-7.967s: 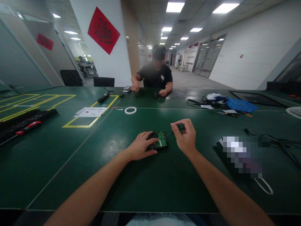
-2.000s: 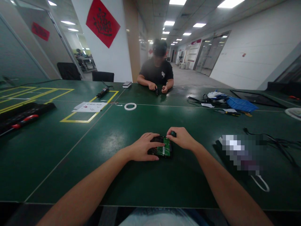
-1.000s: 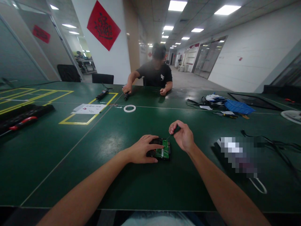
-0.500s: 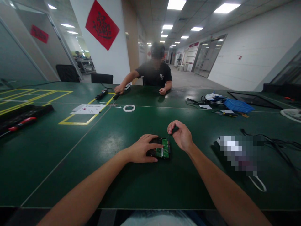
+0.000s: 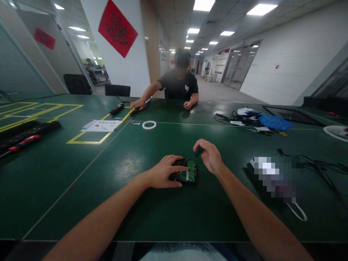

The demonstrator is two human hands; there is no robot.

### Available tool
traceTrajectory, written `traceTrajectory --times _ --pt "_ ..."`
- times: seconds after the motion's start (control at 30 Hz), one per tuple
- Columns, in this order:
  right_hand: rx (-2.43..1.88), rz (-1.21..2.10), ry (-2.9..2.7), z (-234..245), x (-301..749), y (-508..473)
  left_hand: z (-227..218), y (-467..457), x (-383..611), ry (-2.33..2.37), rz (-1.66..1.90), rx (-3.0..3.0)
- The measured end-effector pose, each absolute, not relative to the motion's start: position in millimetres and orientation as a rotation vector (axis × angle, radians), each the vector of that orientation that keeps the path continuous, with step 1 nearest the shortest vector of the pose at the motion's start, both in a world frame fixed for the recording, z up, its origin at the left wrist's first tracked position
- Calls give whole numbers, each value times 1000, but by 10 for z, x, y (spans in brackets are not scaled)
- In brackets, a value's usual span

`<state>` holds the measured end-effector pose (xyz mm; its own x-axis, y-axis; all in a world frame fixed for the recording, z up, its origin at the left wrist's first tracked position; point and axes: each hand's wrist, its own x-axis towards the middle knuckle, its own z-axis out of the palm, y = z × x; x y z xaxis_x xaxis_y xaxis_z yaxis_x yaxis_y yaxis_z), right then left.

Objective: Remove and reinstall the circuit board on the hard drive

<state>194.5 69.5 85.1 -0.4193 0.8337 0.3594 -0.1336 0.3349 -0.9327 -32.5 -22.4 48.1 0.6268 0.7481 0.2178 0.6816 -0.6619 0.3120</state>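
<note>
A hard drive [image 5: 191, 174] lies on the green tabletop, its green circuit board facing up. My left hand [image 5: 164, 172] rests across its left part, fingers spread over the top and thumb at the near edge, holding it in place. Just above the drive's far right corner is my right hand [image 5: 208, 156], its fingers curled and pinched around a small, thin dark tool [image 5: 197, 154]. The tool's kind is hard to make out, as the fingers hide most of it, and I cannot tell whether its tip touches the drive.
A ring of white tape [image 5: 149, 125] lies farther out. Paper sheets [image 5: 104, 125] and a dark case [image 5: 24, 136] are at left. To the right are a blurred-out object [image 5: 274, 177], black cables [image 5: 318, 163], a blue tray [image 5: 276, 121] and a screwdriver [image 5: 262, 132]. A person [image 5: 181, 85] sits opposite.
My right hand's fingers have shifted slightly around the thin tool. My left hand and the hard drive stay put. Opposite, the person's outstretched hand has moved slightly to the left.
</note>
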Motion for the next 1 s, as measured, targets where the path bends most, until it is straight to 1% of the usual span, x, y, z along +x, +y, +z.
traceTrajectory --times 0.23,0.33,0.4,0.57,0.73,1.0 --pt "-490 1586 -1435 825 1827 673 452 -212 -326 1160 505 2672" --pt "-407 1656 -1354 794 1819 699 461 -220 -322 1179 495 2674" --pt "-388 1655 -1339 776 1828 726 471 -227 -316 1186 487 2675" --pt "-411 1535 -1339 755 1831 756 468 -228 -307 1190 478 2679" --pt "-419 1610 -1361 788 1830 713 457 -223 -309 1190 482 2674" --pt "-394 1541 -1410 787 1838 711 469 -228 -298 1189 483 2668"
